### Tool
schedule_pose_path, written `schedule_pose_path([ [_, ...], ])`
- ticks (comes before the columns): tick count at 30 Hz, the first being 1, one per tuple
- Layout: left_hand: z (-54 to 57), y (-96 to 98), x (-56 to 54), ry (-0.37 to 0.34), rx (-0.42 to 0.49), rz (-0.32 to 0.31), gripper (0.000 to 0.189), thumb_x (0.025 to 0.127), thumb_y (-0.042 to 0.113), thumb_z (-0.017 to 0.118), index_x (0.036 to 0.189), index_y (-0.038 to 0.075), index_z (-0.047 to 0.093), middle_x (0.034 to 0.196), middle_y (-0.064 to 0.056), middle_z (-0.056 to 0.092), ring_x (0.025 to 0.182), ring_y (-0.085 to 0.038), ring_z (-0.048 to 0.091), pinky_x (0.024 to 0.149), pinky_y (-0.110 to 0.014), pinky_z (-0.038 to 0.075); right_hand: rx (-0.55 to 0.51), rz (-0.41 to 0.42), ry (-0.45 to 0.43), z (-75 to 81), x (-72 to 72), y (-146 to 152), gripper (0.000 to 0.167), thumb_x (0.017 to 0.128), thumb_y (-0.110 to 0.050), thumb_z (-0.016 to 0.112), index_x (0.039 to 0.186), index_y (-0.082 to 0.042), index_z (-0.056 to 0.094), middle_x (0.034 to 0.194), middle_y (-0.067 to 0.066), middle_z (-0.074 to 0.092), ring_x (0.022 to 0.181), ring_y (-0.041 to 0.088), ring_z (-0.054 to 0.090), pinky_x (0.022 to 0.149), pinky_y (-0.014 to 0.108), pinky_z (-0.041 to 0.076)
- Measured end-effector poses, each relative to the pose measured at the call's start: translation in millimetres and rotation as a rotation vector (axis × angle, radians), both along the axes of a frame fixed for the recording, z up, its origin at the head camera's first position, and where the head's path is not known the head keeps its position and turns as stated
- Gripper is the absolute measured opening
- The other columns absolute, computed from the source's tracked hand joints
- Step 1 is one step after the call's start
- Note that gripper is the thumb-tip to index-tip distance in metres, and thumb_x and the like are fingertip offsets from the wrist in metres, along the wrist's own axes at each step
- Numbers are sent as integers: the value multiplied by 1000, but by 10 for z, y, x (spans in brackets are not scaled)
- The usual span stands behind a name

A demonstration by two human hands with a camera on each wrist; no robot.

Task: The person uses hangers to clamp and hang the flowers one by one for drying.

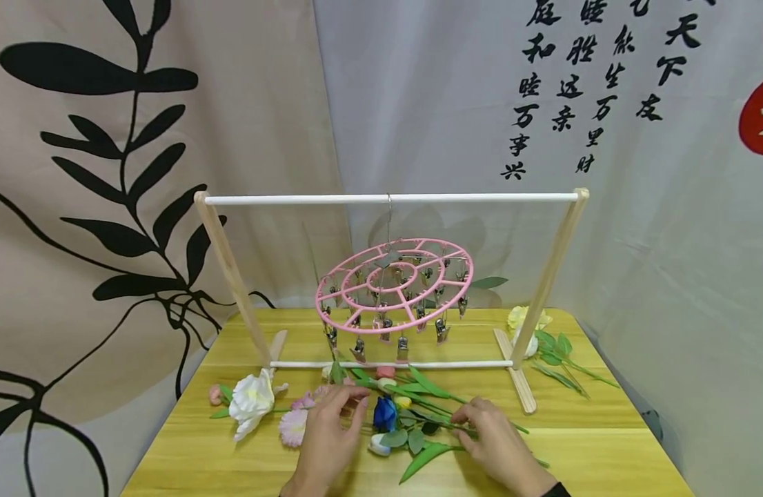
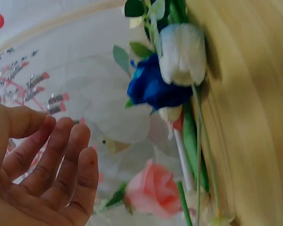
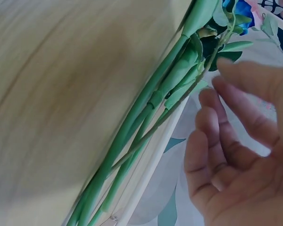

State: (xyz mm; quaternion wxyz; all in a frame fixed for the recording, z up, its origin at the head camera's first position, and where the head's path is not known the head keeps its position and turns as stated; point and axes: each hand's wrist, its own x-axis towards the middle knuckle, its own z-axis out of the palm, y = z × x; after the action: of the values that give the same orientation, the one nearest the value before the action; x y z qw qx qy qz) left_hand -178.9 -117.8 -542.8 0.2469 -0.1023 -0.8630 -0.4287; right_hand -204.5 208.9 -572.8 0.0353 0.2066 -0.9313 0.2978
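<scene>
One large white artificial flower (image 1: 251,404) and some pale pink-purple artificial daisies (image 1: 293,428) are seen at lower left, near the bare left grip (image 1: 332,435); its fingers are loosely bent and nothing is held. Between both grips, at lower centre, a deep-blue artificial rose (image 1: 384,414) and a bluish-white artificial tulip (image 1: 379,445) are laid, closer to the left. Rightward and slightly downward, long, thin green stems (image 3: 111,162) are stretched, so their length is met by the bare right grip (image 1: 496,442). Its fingers are relaxed and seemingly unfilled; whether the stems are touched cannot be told. Yellow-and-white artificial flowers (image 1: 527,321) are set well apart, right of centre.

All are borne by a yellow wood-grained tabletop (image 1: 599,449). At centre, a pink round plastic hanger (image 1: 372,331) with metal clips (image 1: 403,345) is hung from a white-barred, pale wooden rack (image 1: 294,200). Behind, pale cloth (image 1: 412,124) is printed with black leaves (image 1: 133,284) at left and black characters (image 1: 583,50) at upper right.
</scene>
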Motion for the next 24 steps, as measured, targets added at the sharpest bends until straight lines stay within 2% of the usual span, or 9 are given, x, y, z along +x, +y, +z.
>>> schedule_pose_path([
  [6,-69,143,57,-45,-90,-129,14,106,7,86,117,16,85,113,11,83,96,-1,75,83,-31,70,32,84,-52,-30,6,5,10,99,-21,96,100,-25,87,96,-14,72,87,1,64,71,22,55],
  [10,-109,216,84,-62,-140,-211,13,107,9,85,117,18,84,110,11,81,96,2,73,81,-28,68,46,131,-94,-47,9,35,12,98,-21,97,100,-29,88,94,-17,69,86,0,63,70,23,54],
  [19,-144,314,89,-104,-269,-336,15,110,18,84,125,14,83,119,1,82,101,-7,77,80,-20,64,112,136,12,-147,3,18,21,95,-12,98,95,-29,86,89,-18,64,82,-4,60,68,21,55],
  [24,-147,349,91,-124,-313,-384,20,111,22,84,129,14,83,120,-1,81,101,-6,76,82,-21,65,146,128,79,-111,30,5,21,97,-12,96,96,-28,83,91,-16,64,83,-2,60,68,21,55],
])
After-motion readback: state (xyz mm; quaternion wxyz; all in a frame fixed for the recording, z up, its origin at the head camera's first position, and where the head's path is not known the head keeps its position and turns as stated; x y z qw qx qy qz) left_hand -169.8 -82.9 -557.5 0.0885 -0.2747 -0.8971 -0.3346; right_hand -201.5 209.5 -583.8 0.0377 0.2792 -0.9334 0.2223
